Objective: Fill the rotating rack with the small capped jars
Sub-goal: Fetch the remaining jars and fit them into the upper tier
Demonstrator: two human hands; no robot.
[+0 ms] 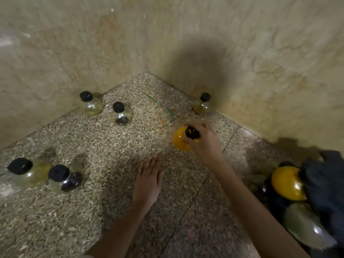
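My right hand (203, 141) grips a round yellow jar (179, 139) by its black cap, low over the speckled floor. My left hand (148, 180) lies flat on the floor, fingers together and empty. Several small round glass jars with black caps stand on the floor: one by the left wall (91, 104), one beside it (121, 114), one by the right wall (202, 105), and two at the near left (29, 171) (65, 178). At the right edge a dark rack (275, 200) holds a yellow jar (287, 183) and a greenish jar (305, 224); the rack is mostly hidden.
Two beige marble walls (167, 43) meet in a corner at the far end of the floor. A dark cloth (325, 181) lies over the rack at the right edge. Bare speckled floor (130, 146) spreads between the jars.
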